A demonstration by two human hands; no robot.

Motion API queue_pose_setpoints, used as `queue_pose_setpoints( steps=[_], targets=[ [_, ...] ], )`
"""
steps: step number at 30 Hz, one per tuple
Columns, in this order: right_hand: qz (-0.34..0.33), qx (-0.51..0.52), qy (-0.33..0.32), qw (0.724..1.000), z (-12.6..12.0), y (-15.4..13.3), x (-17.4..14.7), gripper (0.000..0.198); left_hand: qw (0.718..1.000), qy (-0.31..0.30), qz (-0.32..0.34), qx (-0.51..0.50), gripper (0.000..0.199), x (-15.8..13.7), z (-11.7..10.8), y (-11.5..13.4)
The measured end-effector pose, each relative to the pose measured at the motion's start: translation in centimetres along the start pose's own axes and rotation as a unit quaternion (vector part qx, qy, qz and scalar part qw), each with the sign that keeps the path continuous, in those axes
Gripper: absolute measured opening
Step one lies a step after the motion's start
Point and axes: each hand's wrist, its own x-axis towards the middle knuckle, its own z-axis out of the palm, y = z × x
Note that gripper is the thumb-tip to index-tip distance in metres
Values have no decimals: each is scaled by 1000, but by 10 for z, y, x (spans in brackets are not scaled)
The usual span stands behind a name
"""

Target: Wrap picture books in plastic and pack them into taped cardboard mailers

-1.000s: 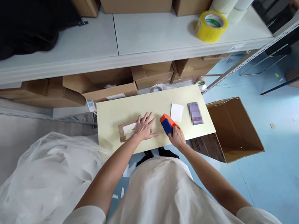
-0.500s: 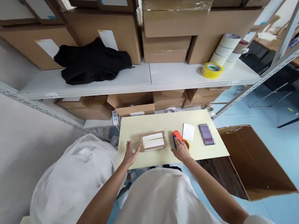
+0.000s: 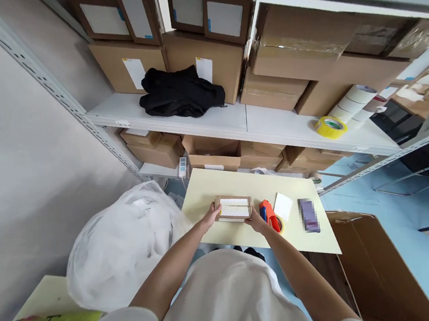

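Observation:
A small cardboard box [image 3: 234, 202] with white labels on its top is held between my two hands over the pale table [image 3: 216, 180]. My left hand [image 3: 210, 217] grips its left end, thumb along the near corner. Against the right end, my right hand [image 3: 256, 221] is closed around the near corner. Just right of that hand lies an orange and blue tape dispenser [image 3: 271, 215] with a roll of yellow tape. A white card [image 3: 282, 206] lies beyond it, then a purple item [image 3: 309, 215] blurred by pixels.
Shelving with cardboard boxes [image 3: 279, 84], a black garment [image 3: 182, 92] and a yellow tape roll [image 3: 331, 127] stands behind the table. A large white plastic bag [image 3: 120, 247] bulges at the left. A big open carton [image 3: 378, 260] sits on the floor at the right.
My right hand has let go of the tape dispenser and moved left to the box. My left hand has closed on the box's other end. The view has swung left.

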Motion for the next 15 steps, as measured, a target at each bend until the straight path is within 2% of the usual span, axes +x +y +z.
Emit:
queue_pose_setpoints(
  steps=[6,11,13,15],
  targets=[
    [36,40,-43,998,-3,-2,-12,54,1000,-29,-9,-2,94,2,0,-7],
    [54,105,-64,991,7,16,-10,59,1000,-12,3,12,113,-4,3,-12],
    [68,181,-75,978,9,27,-4,58,1000,4,16,23,109,-5,4,-12],
    [93,244,-76,962,8,37,5,48,998,28,34,40,95,-2,4,-9]
  ],
)
